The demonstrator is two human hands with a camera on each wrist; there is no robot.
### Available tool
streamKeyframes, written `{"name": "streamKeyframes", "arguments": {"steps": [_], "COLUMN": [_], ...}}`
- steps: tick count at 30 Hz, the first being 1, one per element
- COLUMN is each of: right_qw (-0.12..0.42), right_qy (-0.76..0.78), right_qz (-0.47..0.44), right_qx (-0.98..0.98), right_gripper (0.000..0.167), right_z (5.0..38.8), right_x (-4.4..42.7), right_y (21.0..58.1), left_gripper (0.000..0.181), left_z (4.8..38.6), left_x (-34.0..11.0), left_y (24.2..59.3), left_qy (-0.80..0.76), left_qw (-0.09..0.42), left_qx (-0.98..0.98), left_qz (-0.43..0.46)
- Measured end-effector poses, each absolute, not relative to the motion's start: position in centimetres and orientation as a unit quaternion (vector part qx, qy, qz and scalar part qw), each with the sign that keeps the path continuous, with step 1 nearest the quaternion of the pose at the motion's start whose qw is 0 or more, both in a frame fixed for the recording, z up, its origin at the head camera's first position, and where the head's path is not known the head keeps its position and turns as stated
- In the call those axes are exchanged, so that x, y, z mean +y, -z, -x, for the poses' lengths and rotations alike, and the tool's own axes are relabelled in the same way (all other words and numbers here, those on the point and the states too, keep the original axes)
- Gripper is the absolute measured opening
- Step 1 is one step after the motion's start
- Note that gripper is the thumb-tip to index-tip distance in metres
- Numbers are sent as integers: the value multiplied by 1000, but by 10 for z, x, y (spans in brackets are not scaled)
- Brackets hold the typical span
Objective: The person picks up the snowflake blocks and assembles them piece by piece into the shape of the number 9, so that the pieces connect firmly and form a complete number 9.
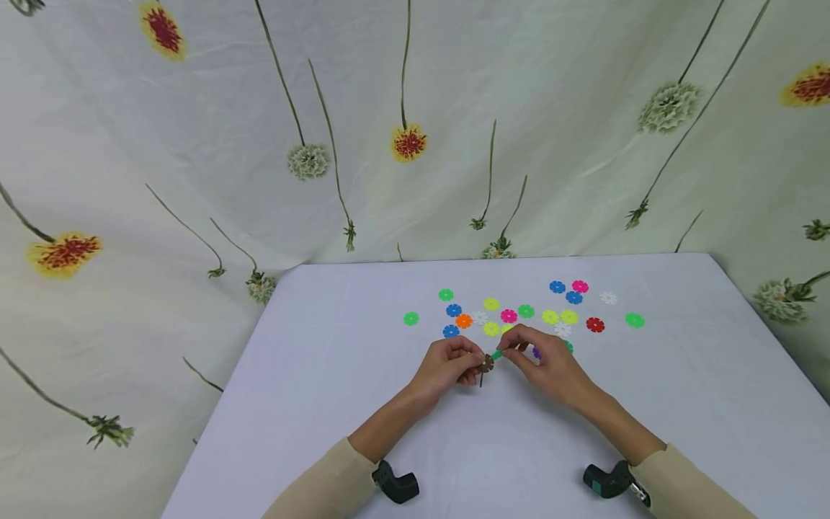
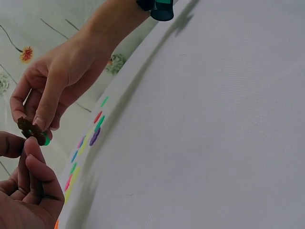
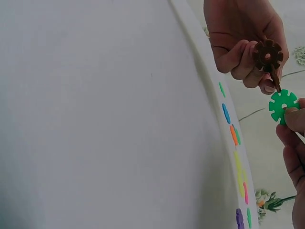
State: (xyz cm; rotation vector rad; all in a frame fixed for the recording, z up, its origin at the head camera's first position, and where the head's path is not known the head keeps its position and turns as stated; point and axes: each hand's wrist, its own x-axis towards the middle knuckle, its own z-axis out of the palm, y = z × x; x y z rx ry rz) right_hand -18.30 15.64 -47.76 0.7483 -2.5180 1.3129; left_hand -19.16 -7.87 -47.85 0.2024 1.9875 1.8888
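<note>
Behind the white-covered table hangs a flower-printed cloth (image 1: pixel 227 108), which rises from the far edge. On the table (image 1: pixel 311 375), open room for moving lies to the left, to the right and on the near side of the hands; just beyond them, loose notched discs limit it, with a purple disc (image 1: pixel 536 352) close under the right hand. The left hand (image 1: pixel 447 364) pinches two brown notched discs (image 3: pixel 268 56), one facing the right wrist camera, the other edge-on. The right hand (image 1: pixel 547 360) pinches a green notched disc (image 3: pixel 277 106) between thumb and fingers, its rim at the tip of the edge-on brown one, between the two hands and seemingly raised off the table. The step in hand looks to be joining green to brown; how deep the slots sit cannot be told. Judging from this, the move calls for lining up slot with slot, then a straight push, with the brown pair held steady.
</note>
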Motion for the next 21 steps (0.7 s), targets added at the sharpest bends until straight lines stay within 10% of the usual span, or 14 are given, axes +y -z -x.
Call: {"name": "streamKeyframes", "arguments": {"steps": [21], "right_qw": [159], "right_qy": [-425], "right_qz": [-278], "right_qx": [-847], "right_gripper": [28], "right_z": [175], "right_x": [151], "right_y": [483], "left_gripper": [17], "left_z": [187], "left_x": [-77], "left_y": [480], "left_qy": [-667], "left_qw": [216], "left_qx": [708], "left_qz": [-83]}}
